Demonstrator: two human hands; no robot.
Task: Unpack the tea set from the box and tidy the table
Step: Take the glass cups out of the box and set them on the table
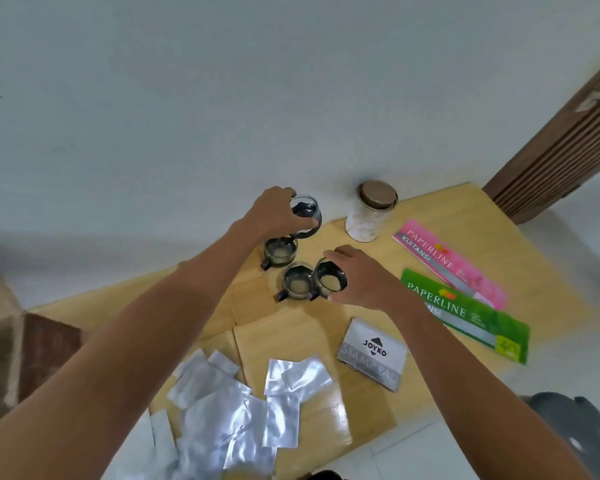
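Fingers of the left hand [274, 213] curl around a small clear glass teacup with a dark holder [305, 211], held just above the wooden tabletop [291, 334] at its far edge. Fingers of the right hand [364, 275] wrap the side of a second tilted glass teacup [329, 280], thumb near its rim. Two more matching cups stand on the tabletop: one just below the left hand [279, 251], one touching the right hand's cup [297, 284].

Each cup looks light, rigid and breakable, with smooth glass likely to be slippery, so the side handle or the dark holder seems the safest hold.

Nearer the person lie crumpled silvery plastic wrappers [229, 403], which look flimsy and weightless. A grey stamp pad box [374, 355], pink [451, 265] and green [465, 313] receipt books and a lidded glass jar [371, 213] sit to the right.
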